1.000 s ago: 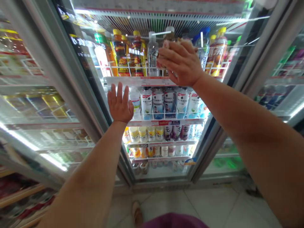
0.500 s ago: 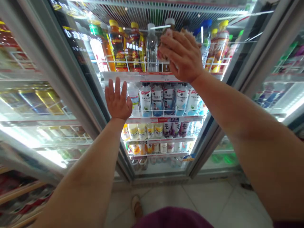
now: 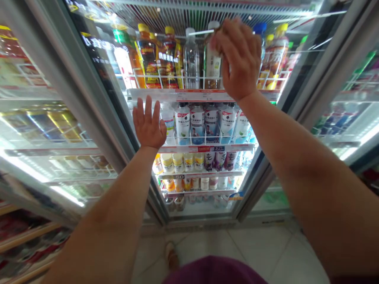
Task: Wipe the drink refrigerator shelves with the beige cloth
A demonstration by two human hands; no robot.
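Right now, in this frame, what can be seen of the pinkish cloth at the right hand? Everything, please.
The cloth shows only in part, as a blurred, pinkish-brown edge beside the fingers of the right hand, which hides the rest. It looks soft and crumpled, though its weave and full shape cannot be told. It is raised to the top row of drinks, overlapping the view of a pale-labelled bottle. It appears to lie between hand and glass door.

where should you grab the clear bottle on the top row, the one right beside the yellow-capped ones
Probably by its upper body, just below the neck, coming from the front once the glass door is out of the way. The clear bottle stands upright; that part clears the wire rail, while neighbouring bottles leave little room at its sides.
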